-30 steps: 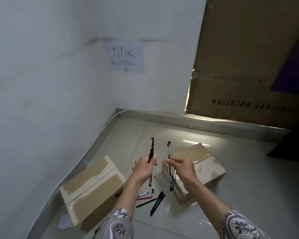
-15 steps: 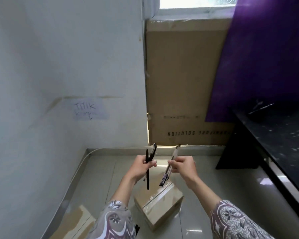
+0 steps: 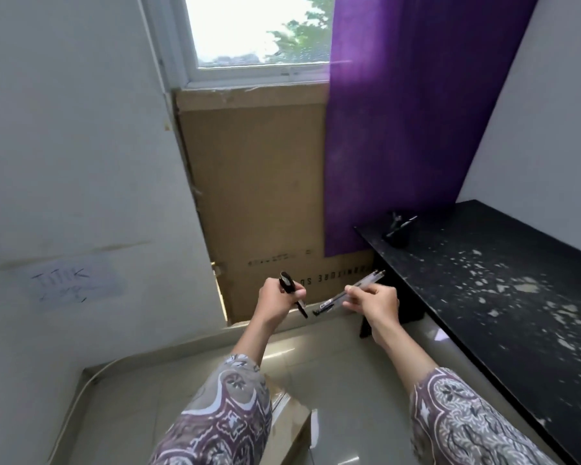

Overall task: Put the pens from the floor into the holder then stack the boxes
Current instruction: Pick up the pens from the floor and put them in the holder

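Both hands have risen from the floor, and the view now reaches the desk (image 3: 483, 297) and the holder (image 3: 398, 238).

Nearest, a box (image 3: 291, 421) lies left of the desk, low between the sleeves. Left hand (image 3: 275, 302) grips black pens (image 3: 292, 292); right hand (image 3: 373, 302) pinches clear pens (image 3: 349, 292), both just left of the desk. On its far end stands the holder, already with pens. I would turn tips downward, then drop one bundle at a time.

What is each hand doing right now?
Left hand: fingers curled round a black pen.
Right hand: fingers pinching a clear pen.
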A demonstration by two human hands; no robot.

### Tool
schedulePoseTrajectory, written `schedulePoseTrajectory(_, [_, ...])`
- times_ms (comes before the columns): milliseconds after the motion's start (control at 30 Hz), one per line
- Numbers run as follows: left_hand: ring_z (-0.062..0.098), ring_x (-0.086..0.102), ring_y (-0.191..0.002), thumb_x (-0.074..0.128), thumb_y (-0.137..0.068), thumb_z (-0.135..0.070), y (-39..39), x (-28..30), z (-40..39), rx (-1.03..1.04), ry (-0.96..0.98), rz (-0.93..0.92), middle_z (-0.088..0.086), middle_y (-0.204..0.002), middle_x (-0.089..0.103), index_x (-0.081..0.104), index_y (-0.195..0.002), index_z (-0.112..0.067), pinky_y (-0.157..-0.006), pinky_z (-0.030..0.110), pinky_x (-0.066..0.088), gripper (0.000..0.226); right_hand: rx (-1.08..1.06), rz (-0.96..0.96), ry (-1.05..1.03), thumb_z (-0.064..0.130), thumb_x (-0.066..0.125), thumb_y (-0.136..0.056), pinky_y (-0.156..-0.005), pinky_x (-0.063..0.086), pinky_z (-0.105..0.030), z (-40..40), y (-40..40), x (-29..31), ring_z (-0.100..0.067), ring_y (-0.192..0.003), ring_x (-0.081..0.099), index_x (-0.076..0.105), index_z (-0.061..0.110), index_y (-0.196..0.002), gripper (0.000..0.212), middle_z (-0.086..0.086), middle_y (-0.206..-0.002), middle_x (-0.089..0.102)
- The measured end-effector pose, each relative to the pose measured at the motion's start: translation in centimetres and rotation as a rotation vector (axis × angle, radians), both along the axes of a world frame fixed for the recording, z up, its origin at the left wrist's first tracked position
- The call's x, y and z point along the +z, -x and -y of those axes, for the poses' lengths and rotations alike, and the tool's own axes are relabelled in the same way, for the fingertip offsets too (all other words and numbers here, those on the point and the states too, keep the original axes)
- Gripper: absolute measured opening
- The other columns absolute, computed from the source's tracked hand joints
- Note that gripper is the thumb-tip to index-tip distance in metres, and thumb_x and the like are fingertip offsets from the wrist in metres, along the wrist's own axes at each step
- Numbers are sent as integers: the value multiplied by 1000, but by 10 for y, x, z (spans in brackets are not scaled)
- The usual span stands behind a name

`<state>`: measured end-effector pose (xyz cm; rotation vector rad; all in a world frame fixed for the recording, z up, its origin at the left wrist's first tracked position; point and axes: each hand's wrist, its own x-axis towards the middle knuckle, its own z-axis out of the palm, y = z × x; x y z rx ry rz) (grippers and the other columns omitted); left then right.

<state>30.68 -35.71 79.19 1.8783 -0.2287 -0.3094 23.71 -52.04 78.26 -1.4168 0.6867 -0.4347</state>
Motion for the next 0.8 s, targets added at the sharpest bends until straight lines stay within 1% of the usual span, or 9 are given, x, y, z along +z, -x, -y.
schedulePoseTrajectory(67, [11,63,-63,67,-79,-2,-15,8,28,-32,-11,27,8,-70,64,70,-75,-8,-61,22,55,8,-76,45,-36,-2,69,-78,-61,57,-27,23,-7,7,-11,-45,60,60,0,-57,23,-9,-57,58])
schedulePoseTrajectory(167, [21,60,-74,69,-78,-4,-40,16,73,-67,-15,71,8,-70,64,67,-65,-18,-81,40,53,19,-161,101,-61,-3,68,-78,-50,56,-16,63,-22,17,-17,-54,59,59,0,-59,21,-11,-60,59])
schedulePoseTrajectory(233, [22,59,-74,67,-79,-2,-57,18,104,-80,3,82,11,-74,63,66,-66,-17,-79,39,53,20,-211,125,-68,-3,68,-78,-47,55,-14,95,-37,21,-18,-55,60,60,0,-61,19,-12,-63,60])
schedulePoseTrajectory(300, [22,60,-74,66,-80,-1,-75,20,138,-97,3,94,13,-76,63,67,-72,-13,-77,36,53,15,-253,125,-62,-2,68,-78,-48,55,-15,130,-54,24,-19,-56,61,61,1,-62,18,-13,-65,61])
schedulePoseTrajectory(400, [22,63,-78,66,-79,-1,-109,24,189,-122,-12,99,8,-72,65,67,-67,-18,-87,42,55,21,-285,113,-36,0,69,-79,-55,58,-18,184,-82,29,-17,-58,63,62,1,-64,16,-11,-65,62])
schedulePoseTrajectory(500, [22,62,-79,65,-80,1,-140,29,238,-126,-8,102,6,-71,65,68,-71,-15,-89,44,54,19,-311,127,-24,-1,69,-79,-54,58,-16,231,-108,32,-18,-61,63,66,-6,-78,6,-10,-67,62])
schedulePoseTrajectory(567, [22,62,-79,64,-80,3,-161,31,276,-119,14,112,11,-76,65,69,-78,-10,-90,45,54,14,-348,136,-6,-2,69,-79,-52,57,-15,264,-129,32,-18,-63,63,67,-9,-86,10,-9,-67,61])
schedulePoseTrajectory(700, [20,61,-77,63,-82,1,-199,30,341,-88,21,137,9,-78,66,72,-88,-3,-89,36,54,11,-385,126,63,-1,68,-79,-55,57,-14,320,-169,25,-23,-71,66,67,-10,-88,12,-8,-68,62])
schedulePoseTrajectory(800, [18,61,-76,62,-83,0,-223,24,381,-89,29,143,1,-70,64,71,-93,0,-81,29,51,13,-359,74,166,3,69,-80,-63,60,-20,353,-200,12,-13,-63,65,68,-7,-86,12,-3,-68,63])
